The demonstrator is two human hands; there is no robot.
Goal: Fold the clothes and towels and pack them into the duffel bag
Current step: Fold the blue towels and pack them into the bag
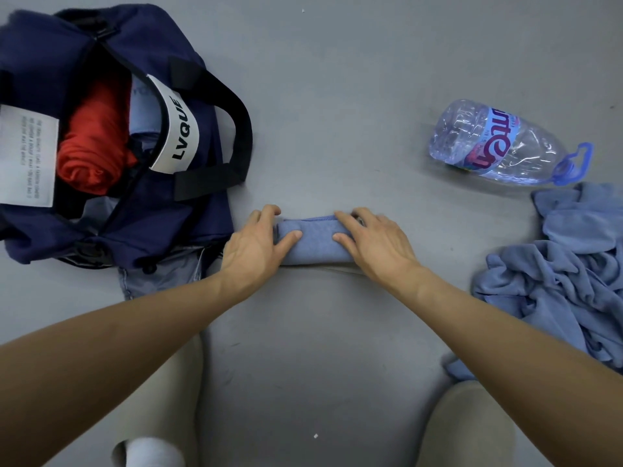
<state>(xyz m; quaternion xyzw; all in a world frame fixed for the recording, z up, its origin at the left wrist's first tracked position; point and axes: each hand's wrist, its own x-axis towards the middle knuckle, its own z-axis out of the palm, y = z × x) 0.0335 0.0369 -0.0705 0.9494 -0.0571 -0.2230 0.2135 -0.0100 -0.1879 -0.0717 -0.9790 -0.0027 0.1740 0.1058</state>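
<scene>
1. Head view: left hand and right hand each curl round one end of the rolled blue towel on the floor. Thumbs lie on top; fingertips are hidden behind the roll.
2. Open duffel bag just left of it, cut off at the frame edge. Red garment inside, partly covered.
3. Crumpled blue pile at right, cut off; item count unclear.
4. Water bottle lies on its side.

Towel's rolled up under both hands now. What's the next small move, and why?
Probably lift the rolled blue towel, which left hand and right hand grip at its ends, leftward into the open duffel bag, beside the red garment; it looks compact already.
</scene>
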